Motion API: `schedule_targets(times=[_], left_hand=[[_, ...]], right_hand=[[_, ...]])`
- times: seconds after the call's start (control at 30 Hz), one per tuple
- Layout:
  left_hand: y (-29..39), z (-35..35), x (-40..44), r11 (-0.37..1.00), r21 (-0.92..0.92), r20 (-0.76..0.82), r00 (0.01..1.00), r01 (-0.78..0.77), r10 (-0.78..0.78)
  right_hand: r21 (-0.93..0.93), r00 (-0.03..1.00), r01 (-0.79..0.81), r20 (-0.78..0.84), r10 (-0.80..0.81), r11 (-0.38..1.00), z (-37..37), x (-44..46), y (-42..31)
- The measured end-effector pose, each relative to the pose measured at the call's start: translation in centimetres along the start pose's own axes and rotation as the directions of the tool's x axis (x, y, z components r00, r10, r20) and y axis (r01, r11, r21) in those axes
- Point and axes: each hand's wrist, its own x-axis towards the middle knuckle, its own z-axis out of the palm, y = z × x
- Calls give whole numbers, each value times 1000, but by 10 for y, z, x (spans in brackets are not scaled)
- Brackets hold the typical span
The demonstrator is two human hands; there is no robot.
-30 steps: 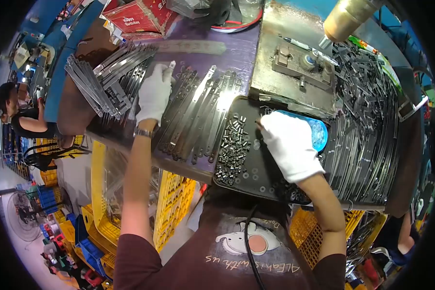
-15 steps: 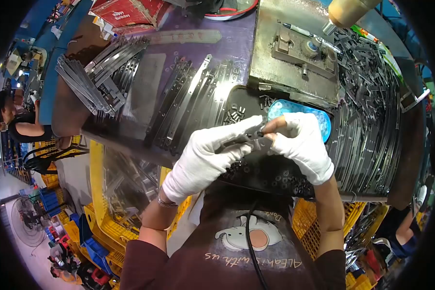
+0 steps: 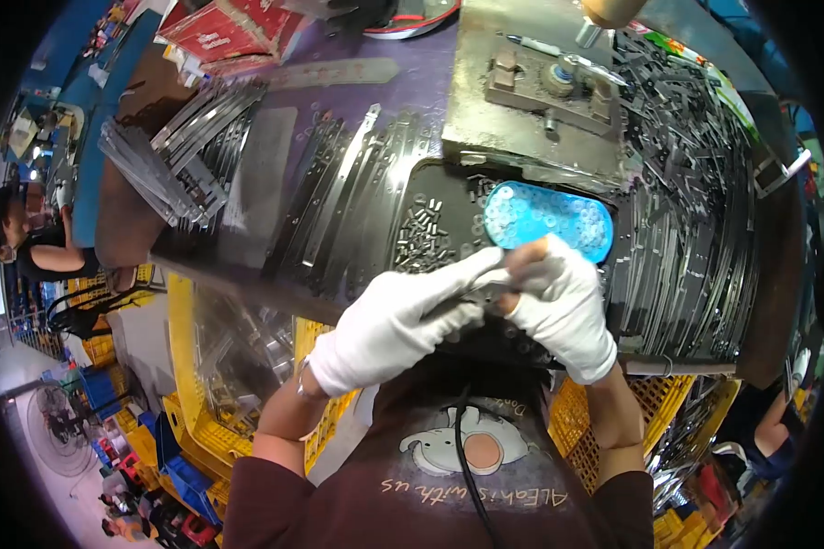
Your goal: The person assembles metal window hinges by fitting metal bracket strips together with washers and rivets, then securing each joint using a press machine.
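Note:
My left hand, in a white glove, is closed with its fingers round a small grey metal part, mostly hidden by the glove. Facing it, my right hand wears a white glove with bare thumb and fingertips. Its thumb and fingers are drawn together at the same part, but motion smears them and what they pinch does not show. Just beyond my hands sits a blue oval tray of small pale washers. To its left lies a pile of short metal pins on the dark tray.
Long metal strips lie left and right. A steel block with a fixture stands beyond the tray, below a tan machine head. Yellow crates stand under the table edge. Another person sits far left.
The view has shifted, so the bench appears a little further left and up. Both hands stay together, now slightly lower in view; my right fingers have become blurred, and more of the pins shows.

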Motion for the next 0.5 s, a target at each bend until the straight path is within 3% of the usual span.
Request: schedule_targets(times=[0.07, 0.1, 0.13, 0.2, 0.23, 0.4, 0.47, 0.5], left_hand=[[-19, 0, -3, 918, 349, -36, 976, -187, 213], [-16, 0, -5, 996, 52, -52, 996, 76, -73], [-9, -3, -2, 960, -156, -27, 971, 232, -239], [-7, -2, 8, 919, -291, -42, 956, 267, -291], [-14, -1, 15, 923, -290, -25, 962, 254, -272], [-17, 7, 43, 898, -303, 79, 948, 318, -309], [-17, 13, 50, 917, -309, 71, 967, 254, -245], [-11, 14, 53, 914, -289, 70, 958, 285, -277]], right_hand=[[-268, 999, -46, 10, 51, 962, -10, -2, -6], [-707, 1000, -8, -10, 2, 707, -26, 4, -17], [-761, 985, -29, -133, -112, 648, -38, 11, -10], [-962, 921, 145, 45, -386, 233, -54, 27, -1], [-978, 907, 191, 144, -395, 83, -59, 34, 2], [-970, 908, 213, 151, -391, 120, -55, 37, -3], [-878, 940, 129, -40, -340, 461, -53, 35, -7], [-945, 932, 132, 16, -361, 299, -55, 35, -8]])
